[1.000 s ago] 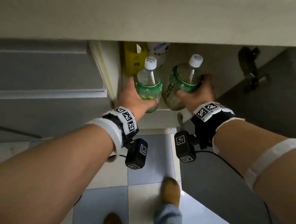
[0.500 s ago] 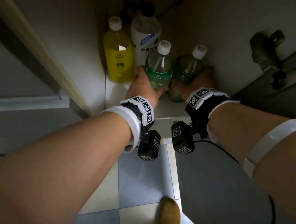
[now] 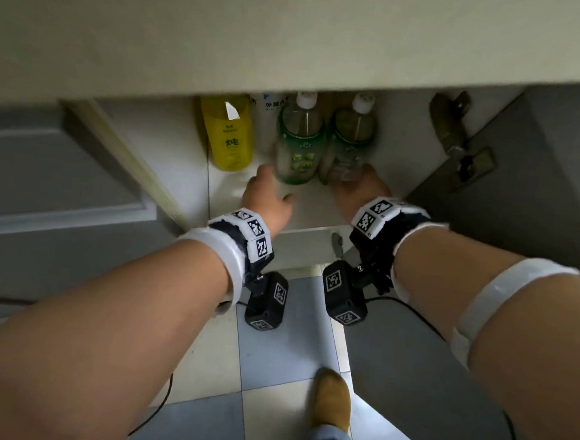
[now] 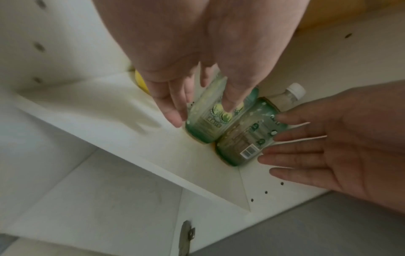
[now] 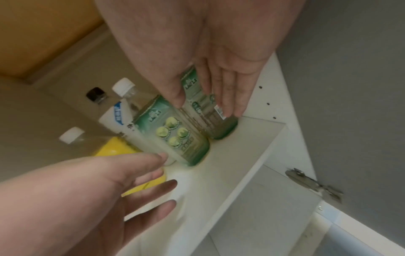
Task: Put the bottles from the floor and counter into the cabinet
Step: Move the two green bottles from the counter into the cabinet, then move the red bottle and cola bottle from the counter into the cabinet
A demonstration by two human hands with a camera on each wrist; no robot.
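Two green-labelled bottles with white caps stand upright side by side on the white cabinet shelf (image 3: pixel 311 209). The left green bottle (image 3: pixel 298 148) (image 4: pixel 203 124) (image 5: pixel 175 135) has my left hand (image 3: pixel 268 192) (image 4: pixel 181 100) just in front of its base, fingers straight and spread, not gripping. Beside the right green bottle (image 3: pixel 350 141) (image 4: pixel 247 138) (image 5: pixel 210 121), my right hand (image 3: pixel 354 186) (image 5: pixel 210 97) lies with straight fingers along the label, its fingertips touching.
A yellow bottle (image 3: pixel 231 133) and a white bottle (image 3: pixel 266 118) stand behind and left on the same shelf. The counter edge (image 3: pixel 293 48) overhangs the opening. The open grey door (image 3: pixel 522 208) with its hinge (image 3: pixel 458 152) is right. Tiled floor (image 3: pixel 272 349) and my shoe (image 3: pixel 332 401) lie below.
Both hands have let go of the green bottles, which now stand on the shelf, and have drawn back a little. The head camera has risen, so the counter edge again hides the cabinet's top.
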